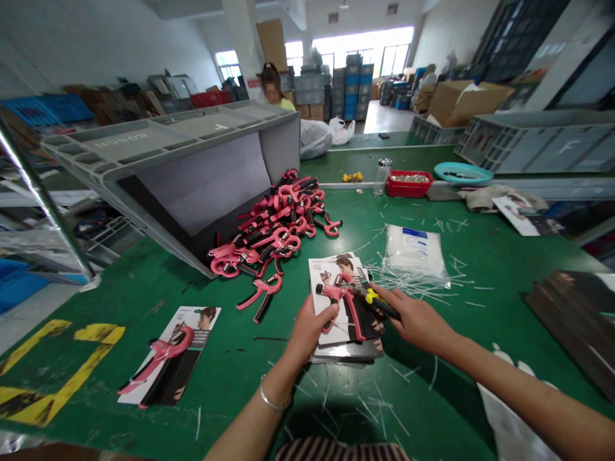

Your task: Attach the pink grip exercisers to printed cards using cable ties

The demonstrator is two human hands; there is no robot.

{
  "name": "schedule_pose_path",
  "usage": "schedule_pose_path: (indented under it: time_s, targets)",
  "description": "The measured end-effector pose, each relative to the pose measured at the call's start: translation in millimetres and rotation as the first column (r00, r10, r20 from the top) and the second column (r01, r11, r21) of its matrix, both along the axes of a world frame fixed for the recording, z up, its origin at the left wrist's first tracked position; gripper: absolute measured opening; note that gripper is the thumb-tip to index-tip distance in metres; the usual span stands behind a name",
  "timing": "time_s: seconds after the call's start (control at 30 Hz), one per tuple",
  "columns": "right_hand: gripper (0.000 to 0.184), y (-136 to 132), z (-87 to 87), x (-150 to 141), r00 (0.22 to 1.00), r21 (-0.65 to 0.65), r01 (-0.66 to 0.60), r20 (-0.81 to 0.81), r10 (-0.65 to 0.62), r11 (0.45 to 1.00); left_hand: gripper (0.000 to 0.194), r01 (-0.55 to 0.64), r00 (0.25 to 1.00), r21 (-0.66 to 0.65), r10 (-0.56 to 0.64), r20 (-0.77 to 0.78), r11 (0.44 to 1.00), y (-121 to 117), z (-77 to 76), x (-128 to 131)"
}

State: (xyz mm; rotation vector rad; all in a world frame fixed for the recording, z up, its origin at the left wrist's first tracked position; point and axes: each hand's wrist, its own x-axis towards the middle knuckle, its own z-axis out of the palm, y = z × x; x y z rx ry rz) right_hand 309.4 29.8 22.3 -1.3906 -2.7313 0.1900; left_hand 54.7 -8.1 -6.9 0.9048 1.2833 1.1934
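My left hand (pixel 310 330) presses a pink hand grip strengthener (pixel 356 315) flat on its printed backing card (pixel 318 272), thumb on top. Under this card lies a stack of more cards (pixel 346 356). Closed around yellow-and-black cutting pliers (pixel 377 301), my right hand (pixel 416 323) holds their jaws at the upper part of the grip strengthener. A second pink grip strengthener (pixel 166 352) lies on its own card to the left. Between them, one loose grip strengthener (pixel 263 294) rests on the green table.
A tipped grey crate (pixel 192 134) spills a pile of pink grip strengtheners (pixel 283 224). Thin white cable ties (pixel 408 282) lie scattered beside their plastic bag (pixel 416 250). Behind are a red tray (pixel 409 184), a glass jar (pixel 382 176) and a turquoise plate (pixel 462 171). A person (pixel 273 89) is beyond the crate.
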Motion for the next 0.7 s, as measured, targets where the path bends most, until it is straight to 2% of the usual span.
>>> schedule_pose_path:
  time_s: [0.2, 0.4, 0.5, 0.57, 0.63, 0.7]
  targets:
    - [0.077, -10, 2.8, 4, 0.986, 0.063, -0.149, 0.080, 0.144, 0.987, 0.042, -0.064, 0.998, 0.042, 0.064, 0.011, 0.997, -6, -2.9, 5]
    - [0.075, -13, 15.8, 4, 0.973, 0.121, -0.198, 0.147, 0.180, 0.973, 0.043, -0.112, 0.993, 0.032, 0.111, 0.038, 0.993, -8, -4.3, 10]
    - [0.079, -27, 24.8, 9, 0.927, 0.069, -0.356, 0.147, 0.344, 0.932, 0.042, -0.094, 0.994, 0.045, 0.092, 0.059, 0.995, -9, -2.1, 10]
    - [0.083, -40, 30.4, 13, 0.891, 0.007, -0.446, 0.095, 0.443, 0.895, 0.042, -0.143, 0.987, 0.044, 0.139, 0.083, 0.989, -9, 0.5, 12]
    - [0.085, -52, 33.7, 17, 0.920, -0.030, -0.391, 0.013, 0.391, 0.920, 0.043, -0.239, 0.966, 0.059, 0.231, 0.116, 0.969, -9, 4.4, 14]
    - [0.080, -62, 33.5, 17, 0.972, -0.059, -0.224, -0.083, 0.219, 0.973, 0.044, -0.348, 0.934, 0.109, 0.335, 0.123, 0.931, -9, 9.8, 16]
